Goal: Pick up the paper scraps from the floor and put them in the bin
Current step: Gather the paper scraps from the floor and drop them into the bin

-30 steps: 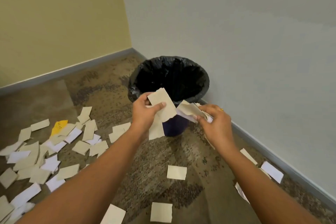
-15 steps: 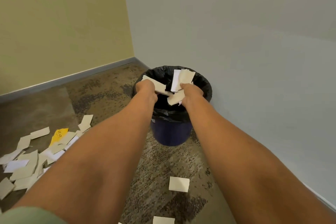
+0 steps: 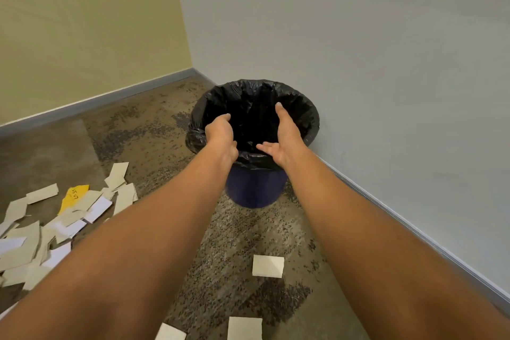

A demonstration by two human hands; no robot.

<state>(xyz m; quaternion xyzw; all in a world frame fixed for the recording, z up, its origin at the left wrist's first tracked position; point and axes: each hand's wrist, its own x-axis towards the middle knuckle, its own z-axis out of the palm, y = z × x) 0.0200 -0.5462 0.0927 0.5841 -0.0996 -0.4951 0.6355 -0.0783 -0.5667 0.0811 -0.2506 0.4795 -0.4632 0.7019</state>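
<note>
A dark blue bin (image 3: 254,188) lined with a black bag (image 3: 303,110) stands in the room's corner. Both my hands hover over its mouth and hold nothing. My left hand (image 3: 220,132) has loosely curled fingers above the near left rim. My right hand (image 3: 284,132) is spread, fingers straight, palm facing left. Its inside is too dark to show any paper. A heap of beige and white paper scraps (image 3: 55,226) lies on the carpet at the left, with one yellow scrap (image 3: 73,196) among them. A single beige scrap (image 3: 268,265) lies between my forearms.
Two more scraps (image 3: 244,328) lie at the bottom edge of the view. The yellow wall is to the left and the grey wall (image 3: 386,91) runs along the right, close behind the bin. The carpet is brown and mottled.
Half a second ago both hands held scraps over the bin; now the scraps are gone from them and the fingers have spread.
</note>
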